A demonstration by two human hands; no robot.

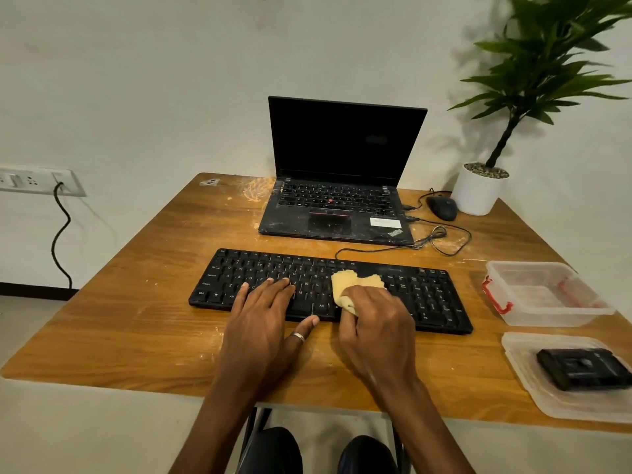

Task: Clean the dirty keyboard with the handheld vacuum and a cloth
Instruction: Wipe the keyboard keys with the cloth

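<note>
A black keyboard [431, 295] lies across the middle of the wooden table [136, 319]. My left hand [263, 319] rests flat on its left-centre keys, fingers straight, a ring on the thumb. My right hand [376, 323] grips a crumpled yellow cloth [352, 283] and presses it onto the keys right of centre. A black handheld vacuum [584, 369] lies on a clear plastic lid [533, 388] at the table's right front corner.
A dusty open laptop [337, 206] stands behind the keyboard, with a black mouse [443, 206] and coiled cable [441, 239] to its right. A potted plant [478, 189] stands at the back right. A clear plastic box [543, 292] with red clips sits right of the keyboard.
</note>
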